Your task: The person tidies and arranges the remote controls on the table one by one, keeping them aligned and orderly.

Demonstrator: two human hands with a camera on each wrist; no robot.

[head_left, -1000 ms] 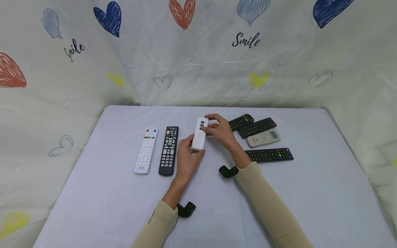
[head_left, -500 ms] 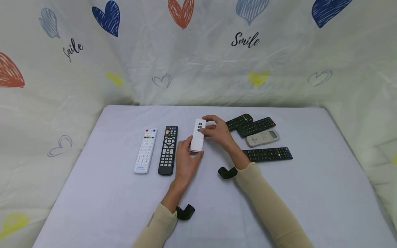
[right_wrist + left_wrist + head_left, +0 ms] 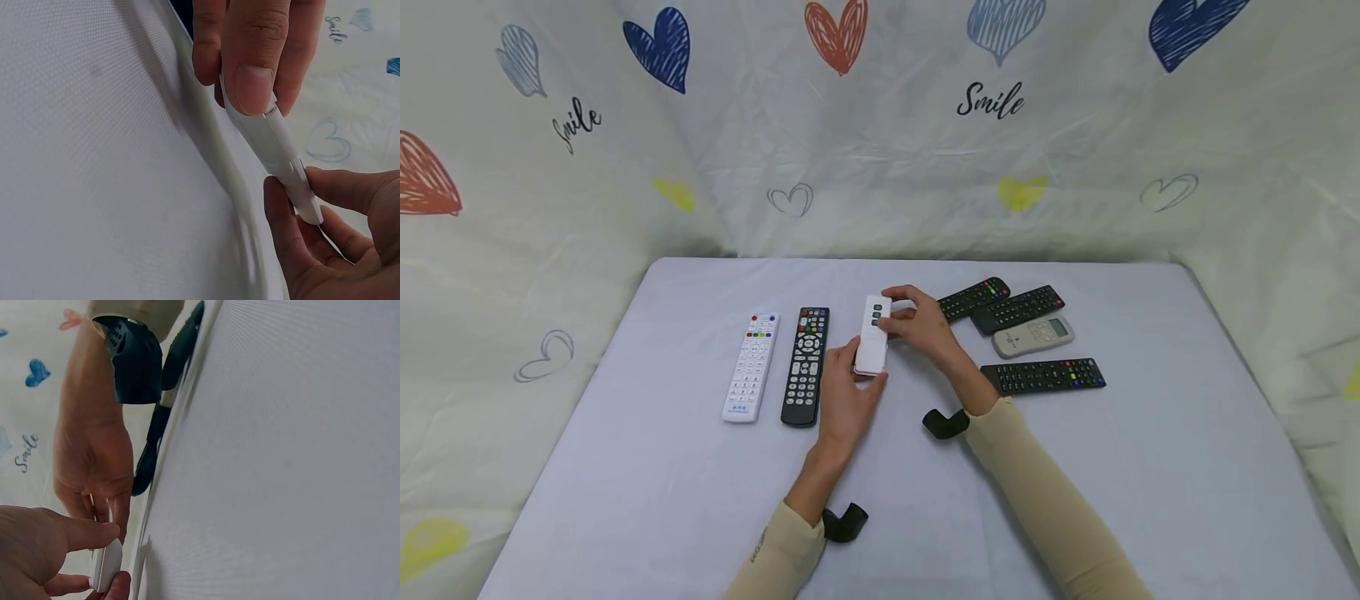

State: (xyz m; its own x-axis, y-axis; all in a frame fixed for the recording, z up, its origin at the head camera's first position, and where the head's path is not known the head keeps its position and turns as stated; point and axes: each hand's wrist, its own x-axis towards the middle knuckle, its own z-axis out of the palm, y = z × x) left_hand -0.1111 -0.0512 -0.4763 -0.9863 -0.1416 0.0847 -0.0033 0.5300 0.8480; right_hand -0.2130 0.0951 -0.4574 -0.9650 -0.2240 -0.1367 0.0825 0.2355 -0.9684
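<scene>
A small white remote control with a few dark buttons is held between both hands, just right of a black remote. The left hand grips its near end, thumb on one side and fingers on the other. At the far end the right hand pinches it, thumb by the buttons. In the right wrist view the remote appears edge-on, with the right thumb over its upper part and left fingers at its lower end. The left wrist view also shows the remote side-on above the tablecloth.
Left of the hands lie a white remote and a black remote, side by side. To the right are two overlapping black remotes, a grey one with a small screen, and a long black one. A heart-printed curtain hangs behind.
Both hands have shifted slightly left and toward the person with the small white remote between them. The remotes lying on the table have stayed put.
</scene>
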